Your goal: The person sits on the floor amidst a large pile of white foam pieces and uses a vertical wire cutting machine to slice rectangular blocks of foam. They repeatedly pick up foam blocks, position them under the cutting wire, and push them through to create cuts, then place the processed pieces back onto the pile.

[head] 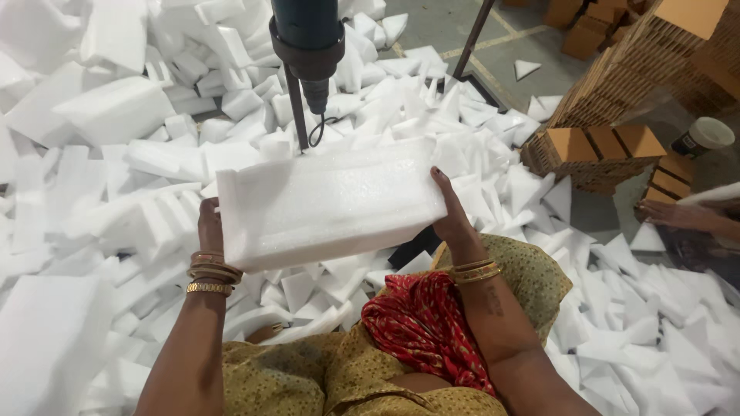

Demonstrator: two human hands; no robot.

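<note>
I hold a long white foam slab [327, 202] flat between both hands, just above my lap. My left hand [209, 226] grips its left end, and my right hand [451, 212] grips its right end with the thumb up along the edge. A dark motor-like tool head [307, 42] hangs on a thin rod just beyond the slab's far edge, its tip close to the foam.
White foam offcuts [116, 177] cover the floor on all sides. Stacks of brown cardboard pieces [597, 150] stand at the right. Another person's hand [678, 214] reaches in at the right edge, near a round white-lidded container [708, 135].
</note>
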